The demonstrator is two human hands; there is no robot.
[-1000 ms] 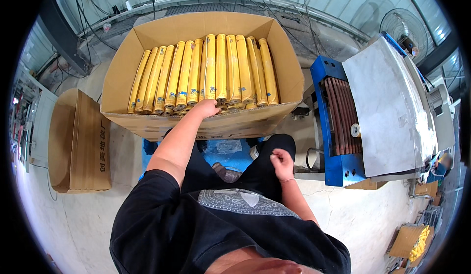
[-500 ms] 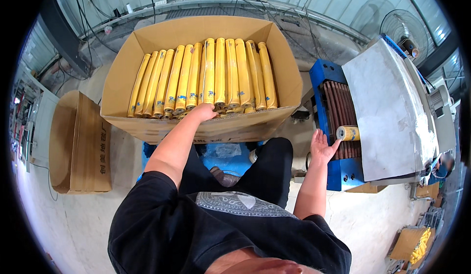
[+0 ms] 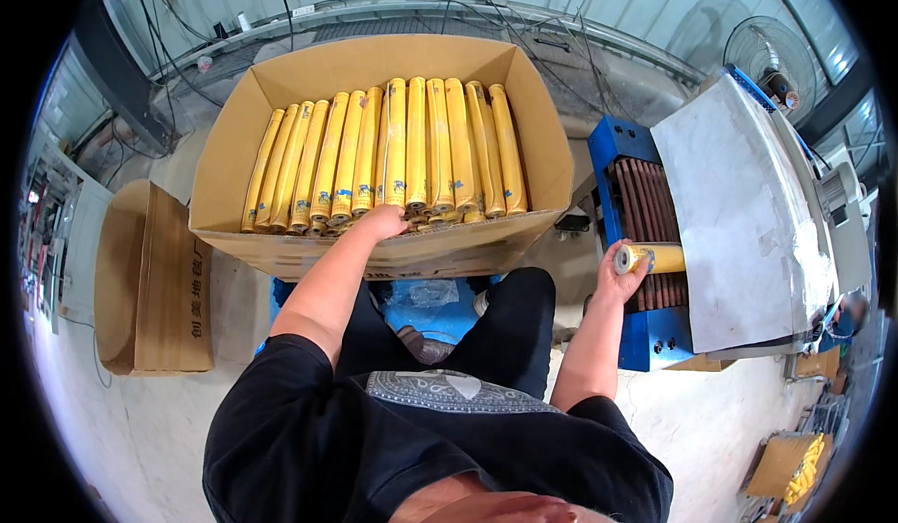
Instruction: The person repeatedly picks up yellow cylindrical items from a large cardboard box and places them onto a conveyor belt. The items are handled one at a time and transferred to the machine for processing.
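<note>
A large cardboard box (image 3: 510,238) stands in front of me, filled with long yellow-wrapped rolls (image 3: 440,144) lying side by side. My left hand (image 3: 383,223) rests at the box's near edge, against the lower ends of the rolls. Its fingers are bent and partly hidden, so what they grip cannot be made out. At the right, a single yellow-wrapped roll (image 3: 659,259) sticks out from under the machine's pale cover, its round, hollow-cored end toward me. My right hand (image 3: 619,278) is closed around that end from below, with the thumb on the near side.
The blue-framed machine (image 3: 655,336) has a bed of brown rollers (image 3: 645,186) and a pale sheet cover (image 3: 748,233). A second cardboard box (image 3: 173,280) stands at the left. A fan (image 3: 776,79) is at the back right; cables hang along the far wall.
The yellow-wrapped roll has come farther out from under the cover, leftward. My right hand, open beside it before, has closed around its end. My left hand has stayed at the box edge.
</note>
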